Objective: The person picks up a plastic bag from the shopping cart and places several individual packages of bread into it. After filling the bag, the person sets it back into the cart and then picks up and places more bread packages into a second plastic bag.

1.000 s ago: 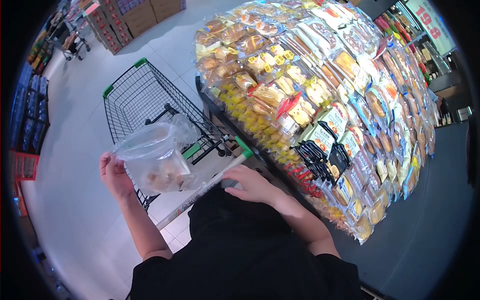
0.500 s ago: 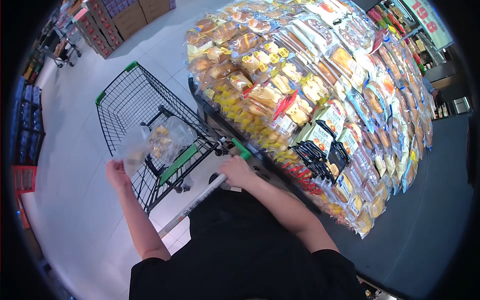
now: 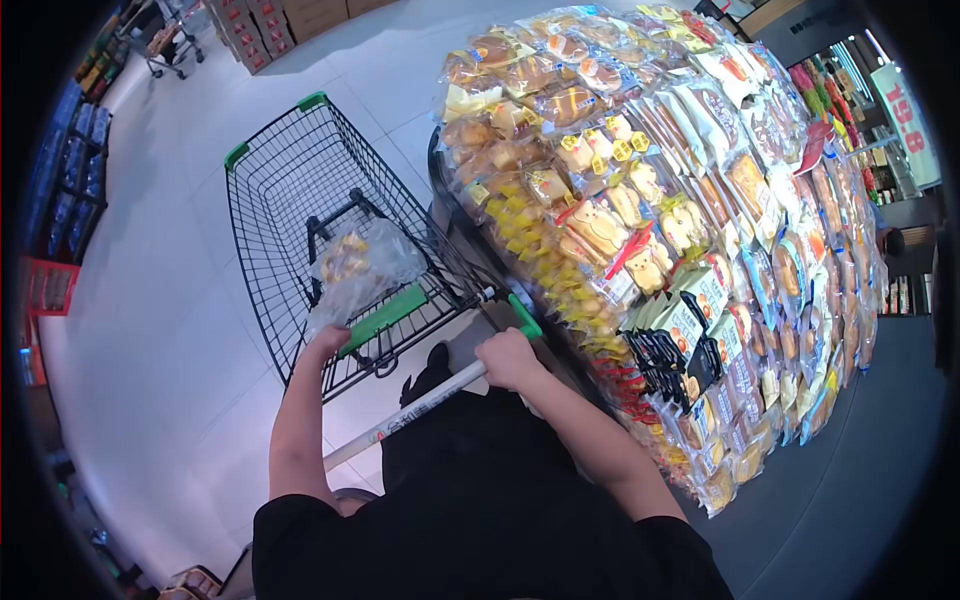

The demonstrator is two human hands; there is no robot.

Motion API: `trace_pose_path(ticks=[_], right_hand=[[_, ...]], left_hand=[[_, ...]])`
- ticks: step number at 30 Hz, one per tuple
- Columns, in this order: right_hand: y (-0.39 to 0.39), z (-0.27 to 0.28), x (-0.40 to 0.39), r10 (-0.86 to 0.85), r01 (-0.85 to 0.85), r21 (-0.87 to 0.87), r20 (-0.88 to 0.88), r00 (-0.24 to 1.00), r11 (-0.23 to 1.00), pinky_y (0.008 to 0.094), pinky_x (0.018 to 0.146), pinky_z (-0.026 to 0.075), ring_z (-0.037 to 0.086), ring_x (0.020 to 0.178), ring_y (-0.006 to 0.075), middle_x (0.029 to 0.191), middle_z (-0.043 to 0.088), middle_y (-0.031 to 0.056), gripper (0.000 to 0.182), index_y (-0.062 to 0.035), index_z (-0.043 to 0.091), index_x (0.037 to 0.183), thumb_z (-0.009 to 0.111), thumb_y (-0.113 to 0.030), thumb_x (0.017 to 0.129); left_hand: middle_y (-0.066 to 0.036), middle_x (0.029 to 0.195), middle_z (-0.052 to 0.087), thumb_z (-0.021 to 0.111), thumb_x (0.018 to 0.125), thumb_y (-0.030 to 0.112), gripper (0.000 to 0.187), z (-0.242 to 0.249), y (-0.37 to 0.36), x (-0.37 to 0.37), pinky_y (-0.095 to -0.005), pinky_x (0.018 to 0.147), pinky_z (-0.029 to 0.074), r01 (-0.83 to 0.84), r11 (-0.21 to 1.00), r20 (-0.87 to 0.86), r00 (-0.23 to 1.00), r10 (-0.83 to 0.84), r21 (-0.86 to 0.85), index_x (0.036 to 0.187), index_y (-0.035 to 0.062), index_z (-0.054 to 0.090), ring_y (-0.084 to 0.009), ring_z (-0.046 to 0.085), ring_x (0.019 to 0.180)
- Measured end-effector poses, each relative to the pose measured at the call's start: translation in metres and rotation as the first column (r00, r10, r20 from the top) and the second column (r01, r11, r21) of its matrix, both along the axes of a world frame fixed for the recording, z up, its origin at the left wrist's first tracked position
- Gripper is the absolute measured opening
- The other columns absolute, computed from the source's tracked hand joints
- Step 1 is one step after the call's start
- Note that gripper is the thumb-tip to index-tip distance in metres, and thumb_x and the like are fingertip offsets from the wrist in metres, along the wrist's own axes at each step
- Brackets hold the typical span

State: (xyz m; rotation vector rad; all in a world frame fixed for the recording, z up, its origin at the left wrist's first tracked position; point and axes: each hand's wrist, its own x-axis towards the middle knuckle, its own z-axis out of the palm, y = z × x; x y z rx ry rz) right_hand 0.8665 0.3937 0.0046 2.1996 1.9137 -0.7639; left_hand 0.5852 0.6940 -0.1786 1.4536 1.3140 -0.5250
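My right hand (image 3: 508, 358) is wrapped around the shopping cart's push bar (image 3: 440, 397) at its right end, near a green end piece (image 3: 524, 315). At the cart's near end, my left hand (image 3: 328, 343) is closed on the gathered end of a clear plastic bag (image 3: 338, 300). The bag lies in the wire shopping cart (image 3: 262, 255), with yellowish-brown items (image 3: 346, 257) showing through it. Just right of my left hand is the cart's green flap (image 3: 384, 318).
A large display of packaged bread (image 3: 600, 225) rises close along the cart's right side. Stacked cartons (image 3: 250, 30) and another cart (image 3: 166, 45) stand farther ahead. Dark shelving with blue packs (image 3: 75, 175) and a red crate (image 3: 50, 287) line the left.
My left hand has moved right, bringing the raised clear plastic down against the bag in the cart. My right hand still grips the push bar. The view has shifted, and a dark shoe now shows.
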Motion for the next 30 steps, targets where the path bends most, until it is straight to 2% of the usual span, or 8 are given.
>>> trace_pose_path(ticks=[1,8,10,16,22,24,28,30], right_hand=[[0.000,-0.002,0.000,0.005,-0.005,-0.037,-0.010,1.000,0.999,0.0416,0.070,0.045,0.068,0.078,0.0271,0.073,0.068,0.0048,0.015,-0.0158,0.071,0.076,0.074,-0.024,0.064],[0.017,0.013,0.000,-0.085,0.074,-0.180,-0.053,0.995,0.981,0.0393,0.067,0.053,0.071,0.077,0.0271,0.074,0.071,0.0091,0.015,-0.0113,0.075,0.072,0.076,-0.018,0.058],[0.018,0.017,0.000,-0.092,0.075,-0.201,-0.080,0.993,0.977,0.0382,0.073,0.052,0.071,0.076,0.0274,0.074,0.071,0.0092,0.014,-0.0108,0.074,0.070,0.077,-0.017,0.058],[0.020,0.020,-0.002,-0.138,0.107,-0.249,-0.109,0.984,0.963,0.0358,0.075,0.050,0.070,0.074,0.0257,0.072,0.071,0.0084,0.015,-0.0104,0.074,0.070,0.078,-0.018,0.057],[0.017,0.019,-0.002,-0.135,0.108,-0.208,-0.119,0.984,0.972,0.0346,0.070,0.049,0.069,0.070,0.0250,0.070,0.070,0.0070,0.015,-0.0112,0.074,0.069,0.079,-0.020,0.057],[0.017,0.020,-0.003,-0.127,0.101,-0.190,-0.127,0.984,0.977,0.0361,0.069,0.049,0.069,0.070,0.0251,0.069,0.070,0.0072,0.016,-0.0109,0.074,0.069,0.078,-0.019,0.055],[0.012,0.014,-0.008,-0.128,0.111,-0.128,-0.126,0.984,0.985,0.0372,0.066,0.049,0.069,0.068,0.0259,0.067,0.069,0.0076,0.015,-0.0106,0.074,0.067,0.077,-0.018,0.054],[0.009,0.007,-0.014,-0.156,0.149,-0.072,-0.108,0.982,0.986,0.0368,0.068,0.049,0.069,0.068,0.0278,0.066,0.069,0.0077,0.014,-0.0109,0.073,0.065,0.076,-0.018,0.053]], left_hand=[[-0.019,0.123,0.066,0.061,0.083,0.019,0.043,-0.012,0.004,0.008,-0.0383,0.095,0.050,0.288,0.955,0.084,0.952,-0.293,0.065,0.122,0.0021,0.067,-0.0309,0.066,0.100],[-0.020,0.131,0.063,0.062,0.081,0.024,0.059,-0.052,0.004,0.122,-0.0402,0.100,0.047,0.452,0.874,0.163,0.863,-0.479,0.179,0.138,0.0113,0.058,-0.0315,0.060,0.122],[-0.017,0.146,0.052,0.061,0.084,0.024,0.064,-0.058,0.001,0.163,-0.0481,0.108,0.038,0.141,0.956,0.288,0.955,-0.063,-0.257,0.147,0.0214,0.051,-0.0340,0.043,0.139],[-0.015,0.154,0.042,0.059,0.085,0.022,0.072,-0.105,-0.005,0.230,-0.0509,0.114,0.024,-0.142,0.936,0.178,0.962,0.207,-0.322,0.154,0.0272,0.038,-0.0363,0.030,0.144],[-0.013,0.130,0.060,0.059,0.086,0.022,0.054,-0.152,0.021,0.216,-0.0429,0.096,0.042,-0.462,0.855,0.109,0.862,0.495,-0.236,0.140,0.0163,0.057,-0.0251,0.053,0.120],[-0.009,0.115,0.065,0.062,0.086,0.015,0.036,-0.159,0.027,0.197,-0.0372,0.084,0.045,-0.499,0.835,0.435,0.715,0.547,-0.231,0.120,0.0094,0.067,-0.0181,0.058,0.106],[-0.007,0.114,0.066,0.065,0.085,0.007,0.033,-0.068,0.019,0.182,-0.0351,0.085,0.046,-0.562,0.793,0.523,0.614,0.591,-0.237,0.117,0.0069,0.064,-0.0181,0.059,0.106],[-0.008,0.115,0.065,0.066,0.084,0.001,0.039,-0.007,0.016,0.161,-0.0387,0.091,0.047,-0.526,0.741,0.554,0.499,0.666,-0.417,0.122,0.0058,0.059,-0.0186,0.060,0.106]])
